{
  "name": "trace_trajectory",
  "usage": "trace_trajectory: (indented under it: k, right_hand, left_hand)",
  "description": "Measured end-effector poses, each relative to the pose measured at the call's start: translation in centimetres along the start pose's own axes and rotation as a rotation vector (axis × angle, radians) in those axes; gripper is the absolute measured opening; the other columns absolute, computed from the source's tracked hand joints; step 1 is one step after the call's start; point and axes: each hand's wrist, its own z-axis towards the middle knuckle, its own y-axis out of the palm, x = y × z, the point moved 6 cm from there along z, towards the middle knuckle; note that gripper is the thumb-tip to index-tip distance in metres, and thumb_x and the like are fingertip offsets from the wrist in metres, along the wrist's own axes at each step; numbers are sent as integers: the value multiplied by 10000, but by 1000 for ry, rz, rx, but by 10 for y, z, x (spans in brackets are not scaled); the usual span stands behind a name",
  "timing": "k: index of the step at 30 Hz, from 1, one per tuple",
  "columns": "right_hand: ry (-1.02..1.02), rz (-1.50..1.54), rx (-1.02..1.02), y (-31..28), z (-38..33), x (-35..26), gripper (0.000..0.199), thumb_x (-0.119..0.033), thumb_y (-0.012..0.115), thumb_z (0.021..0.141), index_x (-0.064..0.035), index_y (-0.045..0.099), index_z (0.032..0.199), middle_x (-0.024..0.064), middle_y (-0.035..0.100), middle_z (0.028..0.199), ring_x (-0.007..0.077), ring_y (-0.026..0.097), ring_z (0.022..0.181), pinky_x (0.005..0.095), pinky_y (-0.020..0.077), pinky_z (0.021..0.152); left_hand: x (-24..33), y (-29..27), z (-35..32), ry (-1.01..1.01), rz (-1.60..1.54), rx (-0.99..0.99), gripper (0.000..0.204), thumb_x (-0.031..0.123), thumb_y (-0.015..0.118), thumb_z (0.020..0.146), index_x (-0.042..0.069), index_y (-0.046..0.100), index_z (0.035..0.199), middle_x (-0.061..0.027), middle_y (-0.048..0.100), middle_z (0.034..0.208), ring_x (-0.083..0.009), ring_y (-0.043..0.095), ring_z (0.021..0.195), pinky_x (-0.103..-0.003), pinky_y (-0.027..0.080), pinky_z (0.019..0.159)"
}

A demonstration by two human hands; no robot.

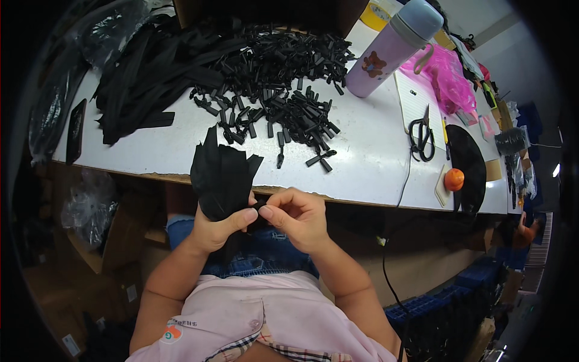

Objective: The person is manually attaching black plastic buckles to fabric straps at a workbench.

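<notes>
Left hand (216, 230) seemingly closed round fabric (224, 180)

Black fabric strips (224, 178), bunched together

Lilac bottle (386, 55), black-handled scissors (423, 123) partly over lined paper (410, 104), orange fruit (454, 180), pink plastic bag (447, 79).

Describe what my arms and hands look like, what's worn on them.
The left hand and right hand are gloveless, with no ring visible on the fingers that show. Both forearms are bare, with no sleeve, watch or bracelet in sight. The top is pale pink.
</notes>
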Motion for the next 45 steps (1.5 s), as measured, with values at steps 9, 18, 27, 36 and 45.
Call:
trace_trajectory:
  k: [9,18,27,36,45]
  right_hand:
    - [98,182,-5,1,-3,15,63,-43,533,783,7,564,807,50,532,649,71,454,487,174,356,429]
    - [-660,-1562,257,9,13,-30,318,-228,623,642,-56,569,904,88,510,863,203,456,656,295,343,534]
    - [-348,-545,259,-15,11,-27,132,42,570,672,5,558,798,75,536,747,125,525,614,218,428,547]
    - [-374,-547,69,-9,9,-37,135,55,563,675,6,581,799,68,540,755,120,504,631,203,415,555]
    - [-550,-759,-25,-4,11,-42,160,55,572,667,3,585,817,83,534,738,149,511,634,214,420,544]
  left_hand:
    - [26,22,-10,713,787,-123,149,54,564,765,16,516,901,-34,522,723,-110,501,587,-209,407,535]
    - [-9,3,7,-86,-294,121,161,80,521,774,-11,475,899,-89,522,719,-143,514,566,-266,458,524]
    - [-4,5,9,54,54,198,130,94,594,756,3,547,836,-26,550,726,-78,507,598,-215,434,528]
    - [4,14,10,158,242,153,130,57,602,743,-2,580,857,-10,580,751,-49,509,655,-179,411,588]
    - [4,12,10,202,279,158,146,44,602,738,-5,587,874,-33,596,801,-69,535,689,-196,434,631]
